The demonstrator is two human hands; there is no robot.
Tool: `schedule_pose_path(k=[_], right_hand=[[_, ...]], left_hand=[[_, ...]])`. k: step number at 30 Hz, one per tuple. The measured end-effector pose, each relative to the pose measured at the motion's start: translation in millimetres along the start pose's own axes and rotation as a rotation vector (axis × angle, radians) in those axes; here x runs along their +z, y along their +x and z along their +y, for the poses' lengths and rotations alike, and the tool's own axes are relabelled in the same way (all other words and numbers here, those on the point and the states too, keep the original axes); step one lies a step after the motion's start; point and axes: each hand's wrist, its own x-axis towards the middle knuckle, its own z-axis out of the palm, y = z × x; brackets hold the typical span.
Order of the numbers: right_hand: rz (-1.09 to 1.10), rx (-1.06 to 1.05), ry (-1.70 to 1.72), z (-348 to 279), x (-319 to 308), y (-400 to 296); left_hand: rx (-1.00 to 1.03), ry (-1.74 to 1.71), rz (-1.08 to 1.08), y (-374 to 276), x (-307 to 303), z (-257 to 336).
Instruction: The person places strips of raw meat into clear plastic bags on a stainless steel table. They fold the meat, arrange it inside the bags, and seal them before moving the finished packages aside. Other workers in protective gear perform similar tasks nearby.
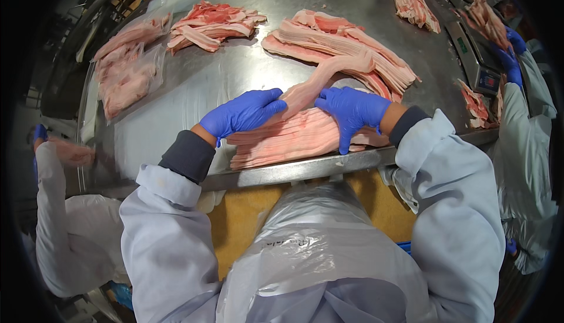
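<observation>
My left hand (246,112), in a blue glove, pinches a long pale strip of pork belly (310,86) between thumb and fingers. That strip slants up to the right and its far end lies over a larger pile of sliced pork belly (335,43). Below it, along the table's front edge, lies a neat row of sliced pork belly (286,140). My right hand (354,110), gloved too, straddles the right part of this row, thumb on the near side and fingers on the far side. Its palm hides some of the slices.
Clear plastic sheets (163,124) lie left on the steel table (238,69), beside bagged meat (130,69) and another slice pile (211,27). To the right stands a scale (473,58), where a co-worker's gloved hands (509,63) hold meat. Another co-worker's sleeve (50,177) is at far left.
</observation>
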Motion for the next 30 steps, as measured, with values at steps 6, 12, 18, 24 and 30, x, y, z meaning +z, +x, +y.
schedule_pose_path(k=[6,12,18,24,30], right_hand=[[0.015,0.032,0.079,-18,-9,-16],[0.153,-0.034,0.003,-20,0,-25],[0.166,0.022,-0.04,-30,0,-32],[0.446,-0.154,0.029,-17,-14,-29],[-0.101,0.139,0.028,16,-43,45]], left_hand=[[0.118,0.139,0.294,30,-38,1],[0.067,0.185,-0.121,50,18,-16],[0.055,0.296,-0.273,35,0,2],[0.033,0.206,-0.233,20,13,3],[0.062,0.283,-0.199,2,29,21]])
